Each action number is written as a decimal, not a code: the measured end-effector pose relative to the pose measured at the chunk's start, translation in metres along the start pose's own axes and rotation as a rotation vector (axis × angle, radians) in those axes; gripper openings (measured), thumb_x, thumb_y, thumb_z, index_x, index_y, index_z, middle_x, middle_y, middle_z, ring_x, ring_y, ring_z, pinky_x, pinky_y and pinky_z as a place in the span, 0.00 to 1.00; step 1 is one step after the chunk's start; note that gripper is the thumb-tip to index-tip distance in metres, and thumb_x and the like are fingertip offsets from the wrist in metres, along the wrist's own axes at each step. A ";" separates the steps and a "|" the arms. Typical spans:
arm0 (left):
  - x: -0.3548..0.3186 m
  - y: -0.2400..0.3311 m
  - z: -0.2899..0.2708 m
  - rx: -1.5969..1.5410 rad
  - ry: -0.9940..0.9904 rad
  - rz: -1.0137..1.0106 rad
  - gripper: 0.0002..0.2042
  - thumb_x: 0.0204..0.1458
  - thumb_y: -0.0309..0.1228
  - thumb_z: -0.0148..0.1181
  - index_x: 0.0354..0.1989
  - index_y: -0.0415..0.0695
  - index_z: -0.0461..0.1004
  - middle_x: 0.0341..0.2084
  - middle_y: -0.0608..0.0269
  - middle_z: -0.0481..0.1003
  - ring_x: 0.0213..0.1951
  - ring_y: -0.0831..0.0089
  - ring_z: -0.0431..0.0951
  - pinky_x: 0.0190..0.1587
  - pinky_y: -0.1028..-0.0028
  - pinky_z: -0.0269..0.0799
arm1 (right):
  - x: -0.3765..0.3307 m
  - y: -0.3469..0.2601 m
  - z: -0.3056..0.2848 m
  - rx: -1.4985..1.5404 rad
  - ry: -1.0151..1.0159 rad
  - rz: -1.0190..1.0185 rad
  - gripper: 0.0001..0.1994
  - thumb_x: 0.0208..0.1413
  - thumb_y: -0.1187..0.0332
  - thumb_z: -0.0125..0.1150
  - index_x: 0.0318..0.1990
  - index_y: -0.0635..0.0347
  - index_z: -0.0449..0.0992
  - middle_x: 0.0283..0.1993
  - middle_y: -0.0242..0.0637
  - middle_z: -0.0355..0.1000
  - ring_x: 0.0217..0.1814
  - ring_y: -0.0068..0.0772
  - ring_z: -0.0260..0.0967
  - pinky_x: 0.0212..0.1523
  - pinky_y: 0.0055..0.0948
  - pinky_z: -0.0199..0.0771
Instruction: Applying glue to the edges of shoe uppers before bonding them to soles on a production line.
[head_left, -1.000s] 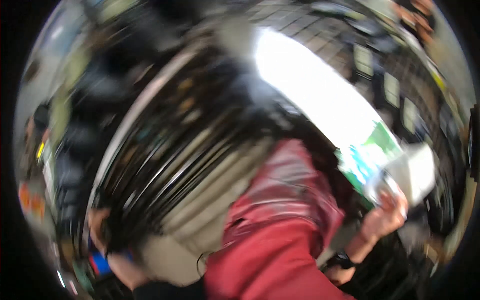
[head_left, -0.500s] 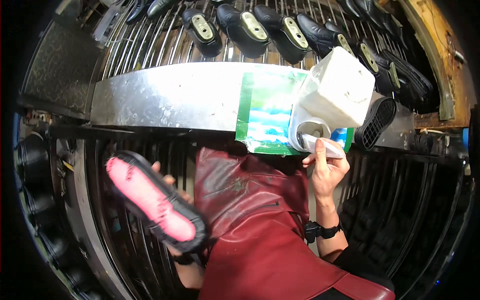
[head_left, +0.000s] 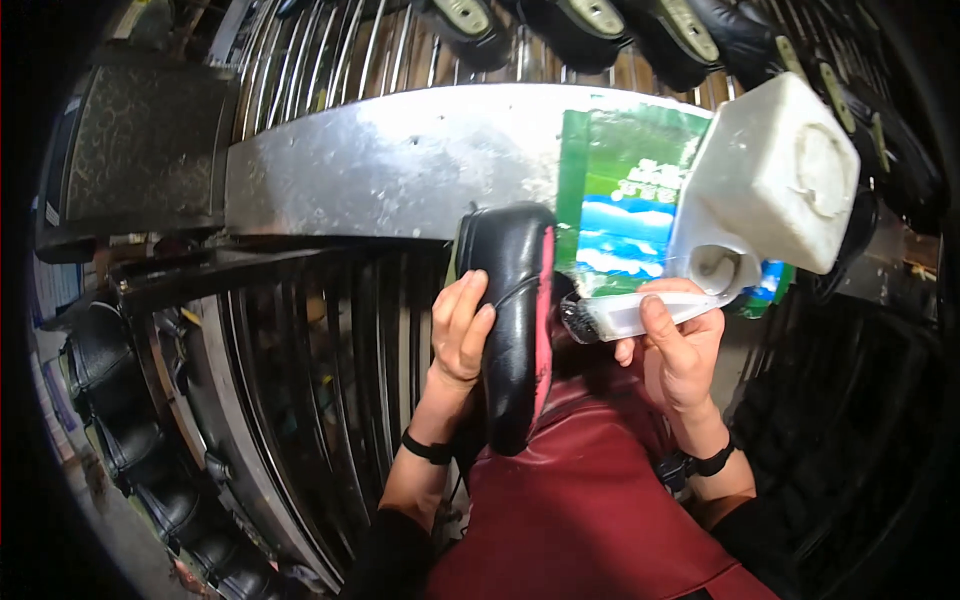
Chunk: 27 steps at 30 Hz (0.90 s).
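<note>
My left hand [head_left: 462,325] grips a black leather shoe upper [head_left: 512,310] from its left side. The shoe stands nearly upright in the picture, its pink-coated bottom [head_left: 544,310] turned to the right and seen edge-on. In my right hand [head_left: 682,350], fingers and thumb close round the pale handle of a brush [head_left: 630,314]. Its dark bristles point left, close to the pink face; whether they touch it I cannot tell. Just behind the right hand, a white plastic container [head_left: 775,165] with a round opening lies tilted on a green and blue printed sheet [head_left: 625,230].
A metal ledge [head_left: 390,160] runs across in front of me. Beyond it several black shoes [head_left: 580,30] lie bottom up on a rack of metal rods [head_left: 350,50]. More black shoes [head_left: 125,410] line the left side. A dark red apron [head_left: 590,490] covers my lap.
My left hand has brought the shoe up and right, turning its pink bottom from facing up to facing right. The brush has come away from the container's opening toward the shoe. The view has shifted.
</note>
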<state>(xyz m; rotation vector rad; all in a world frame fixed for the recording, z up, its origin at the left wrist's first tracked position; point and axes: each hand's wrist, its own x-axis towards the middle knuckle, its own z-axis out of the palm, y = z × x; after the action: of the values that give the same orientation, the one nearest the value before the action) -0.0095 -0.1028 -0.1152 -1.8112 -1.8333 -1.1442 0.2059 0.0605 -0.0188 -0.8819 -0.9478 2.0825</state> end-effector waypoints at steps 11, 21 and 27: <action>0.004 0.004 -0.007 -0.034 -0.022 -0.031 0.18 0.62 0.22 0.61 0.60 0.42 0.70 0.60 0.41 0.77 0.59 0.50 0.78 0.59 0.56 0.79 | 0.085 0.015 0.046 -0.356 0.055 -0.189 0.07 0.65 0.72 0.70 0.42 0.70 0.81 0.30 0.37 0.81 0.23 0.24 0.77 0.22 0.24 0.75; 0.018 0.006 -0.009 -0.045 0.000 -0.041 0.18 0.60 0.22 0.61 0.59 0.40 0.73 0.61 0.43 0.77 0.60 0.50 0.77 0.61 0.57 0.78 | 0.002 -0.009 0.019 -0.377 -0.201 -0.039 0.05 0.64 0.76 0.68 0.42 0.69 0.81 0.33 0.40 0.82 0.26 0.26 0.77 0.28 0.25 0.77; 0.024 0.009 -0.008 0.000 0.007 -0.021 0.20 0.60 0.23 0.59 0.61 0.37 0.73 0.61 0.41 0.76 0.60 0.48 0.77 0.62 0.56 0.77 | -0.057 -0.024 0.013 -0.541 -0.736 -0.474 0.09 0.53 0.80 0.72 0.41 0.74 0.82 0.37 0.49 0.82 0.38 0.46 0.84 0.42 0.41 0.88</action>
<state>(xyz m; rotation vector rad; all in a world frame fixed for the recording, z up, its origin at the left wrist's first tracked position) -0.0070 -0.0931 -0.0908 -1.7896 -1.8524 -1.1565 0.2334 0.0226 0.0240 -0.0497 -1.9480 1.7447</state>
